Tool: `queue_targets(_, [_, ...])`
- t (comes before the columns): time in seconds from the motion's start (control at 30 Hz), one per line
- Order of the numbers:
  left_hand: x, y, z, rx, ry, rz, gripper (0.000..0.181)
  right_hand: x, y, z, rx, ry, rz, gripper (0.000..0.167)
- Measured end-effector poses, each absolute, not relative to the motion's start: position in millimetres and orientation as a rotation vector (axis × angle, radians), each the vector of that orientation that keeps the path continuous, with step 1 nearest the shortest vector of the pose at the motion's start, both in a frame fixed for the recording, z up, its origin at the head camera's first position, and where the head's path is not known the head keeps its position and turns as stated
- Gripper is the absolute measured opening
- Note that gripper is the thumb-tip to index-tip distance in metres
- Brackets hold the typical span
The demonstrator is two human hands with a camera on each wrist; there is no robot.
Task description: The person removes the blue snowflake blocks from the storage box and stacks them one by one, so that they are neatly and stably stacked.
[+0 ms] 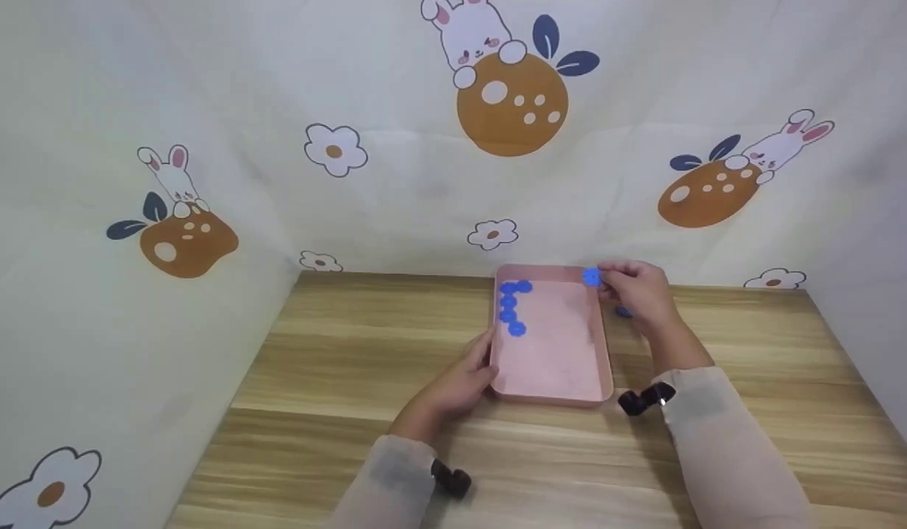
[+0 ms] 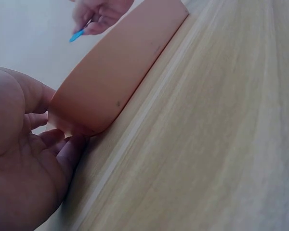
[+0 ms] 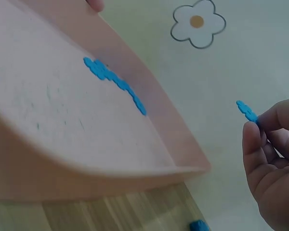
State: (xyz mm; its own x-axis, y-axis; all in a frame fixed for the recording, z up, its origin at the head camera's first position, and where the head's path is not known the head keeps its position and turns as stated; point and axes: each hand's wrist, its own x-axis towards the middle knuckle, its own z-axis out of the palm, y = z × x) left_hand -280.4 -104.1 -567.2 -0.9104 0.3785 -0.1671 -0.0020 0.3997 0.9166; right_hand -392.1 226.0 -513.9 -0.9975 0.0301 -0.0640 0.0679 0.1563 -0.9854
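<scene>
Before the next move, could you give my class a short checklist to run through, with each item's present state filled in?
1. Left hand steadying the pink tray: ok, it holds the left side.
2. Blue piece secure in the right hand: ok, pinched at its edge.
3. Held piece down inside the tray: not ok, it is raised near the far right corner.
4. Room in the tray: ok, the five pieces lie towards the far left corner, leaving the middle and right bare.
5. Number of blue pieces on the table right of the tray: cannot tell, the right hand partly covers that spot.
</scene>
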Motion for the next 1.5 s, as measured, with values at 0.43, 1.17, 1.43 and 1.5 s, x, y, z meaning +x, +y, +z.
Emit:
queue_targets(0.43, [-279, -105, -566, 0.315, 2.308, 1.521, 0.07, -383, 270, -532, 0.278, 2.317, -2.058, 0.045])
queue_targets(1.17, [-281, -103, -567, 0.316, 2.298, 1.543, 0.07, -384, 293, -568, 0.419, 2.275, -1.962, 0.045])
queue_targets(1.43, [-280, -104, -566, 0.288, 2.29, 1.537, 0.069, -386, 292, -571, 0.421, 2.319, -1.927, 0.043])
queue_targets(1.5, [-280, -104, -567, 0.322, 2.293, 1.547, 0.07, -385, 291, -571, 0.416, 2.326, -1.923, 0.043])
